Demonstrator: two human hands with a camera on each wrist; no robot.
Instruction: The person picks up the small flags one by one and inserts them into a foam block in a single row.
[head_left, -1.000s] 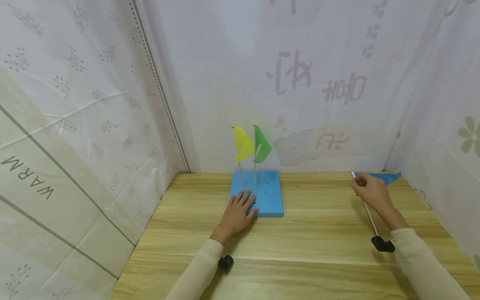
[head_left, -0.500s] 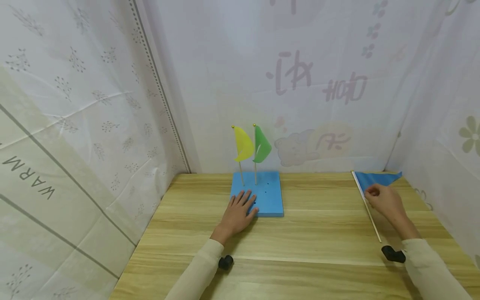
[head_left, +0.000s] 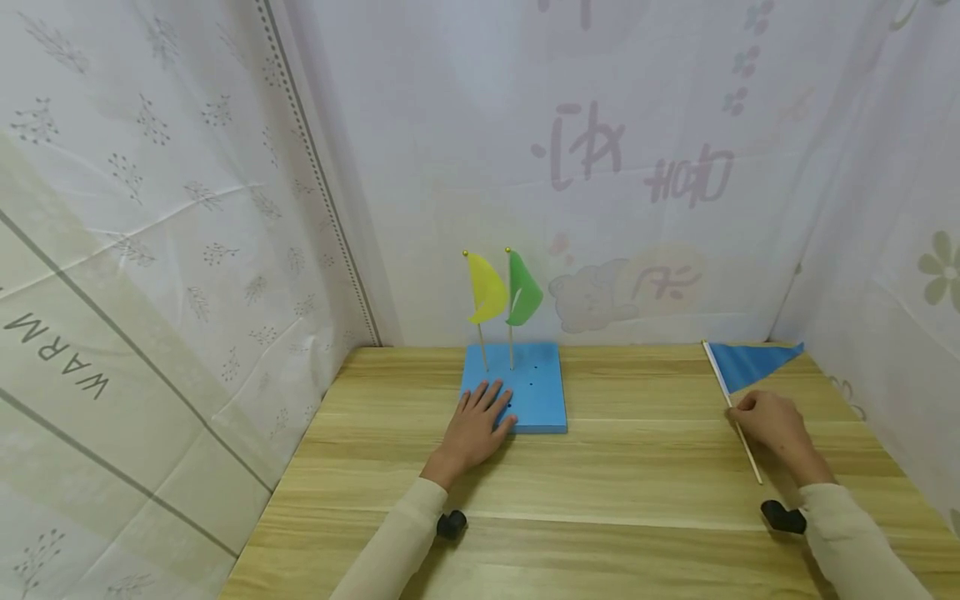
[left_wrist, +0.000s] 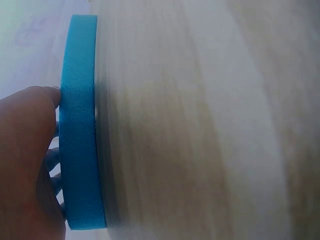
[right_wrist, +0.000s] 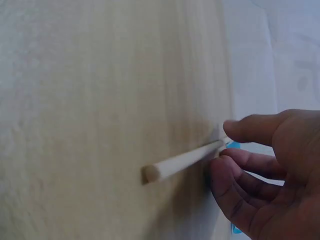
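Observation:
In the head view my left hand (head_left: pixel 477 425) rests with fingers spread on the near left part of a blue square board (head_left: pixel 543 408) with small holes. The left wrist view shows the thumb at the board's edge (left_wrist: pixel 80 125). A yellow flag (head_left: pixel 487 292) and a green flag (head_left: pixel 525 287) stand on thin sticks in the board. On the right, a blue triangular flag (head_left: pixel 750 362) lies on the table. Below its cloth, my right hand (head_left: pixel 772 421) has thumb and curled fingers around the wooden stick (right_wrist: pixel 185 161), its near end pointing towards me.
The wooden table (head_left: pixel 615 483) reaches back to a white printed curtain (head_left: pixel 637 125), with more curtain (head_left: pixel 187 208) on the left and right. A black wrist device (head_left: pixel 452 525) is at the left sleeve, and another black device (head_left: pixel 782 517) at the right.
My right hand has let go near the blue flag's top and moved down along its stick to below the cloth. The flag and my left hand have stayed in place.

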